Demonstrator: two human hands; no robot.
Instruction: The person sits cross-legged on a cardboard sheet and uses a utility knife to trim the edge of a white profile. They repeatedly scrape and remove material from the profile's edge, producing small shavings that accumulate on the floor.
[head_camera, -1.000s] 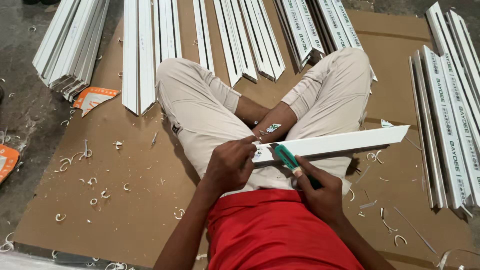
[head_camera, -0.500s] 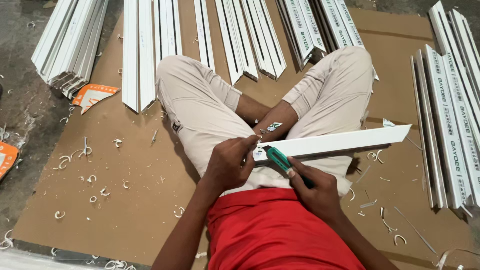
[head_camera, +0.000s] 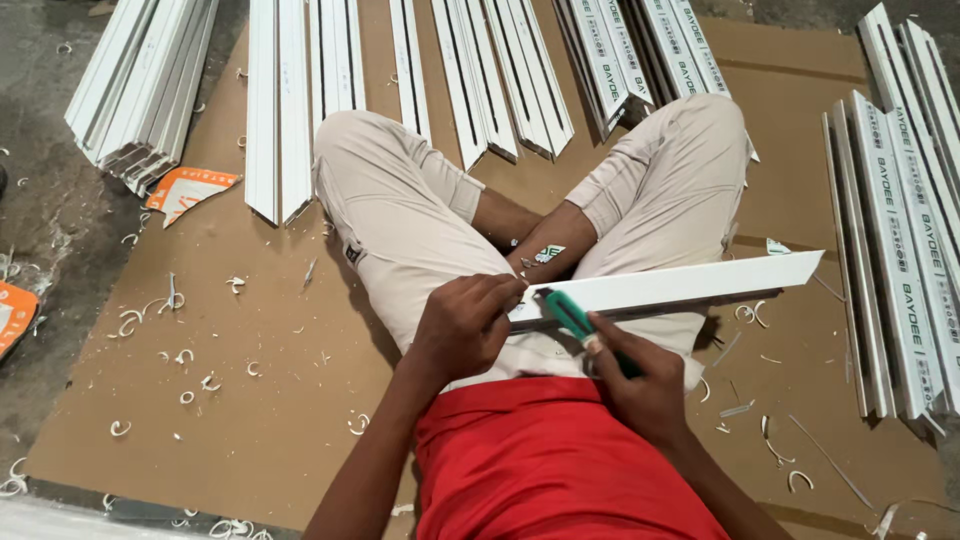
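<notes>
Seated cross-legged on a brown cardboard sheet (head_camera: 250, 420), I clamp my left hand (head_camera: 462, 325) around the near end of a long white plastic trim strip with a mitred far end (head_camera: 690, 285), which lies across my lap at centre frame and reaches toward the right. My right hand (head_camera: 640, 385) is closed around a green-handled utility knife (head_camera: 572, 316), its tip at the strip's near end, seemingly touching, though my fingers hide the blade. White curled shavings (head_camera: 150, 315) litter the cardboard at left; bundles of white profile lengths (head_camera: 900, 250) line the top and right edges.
</notes>
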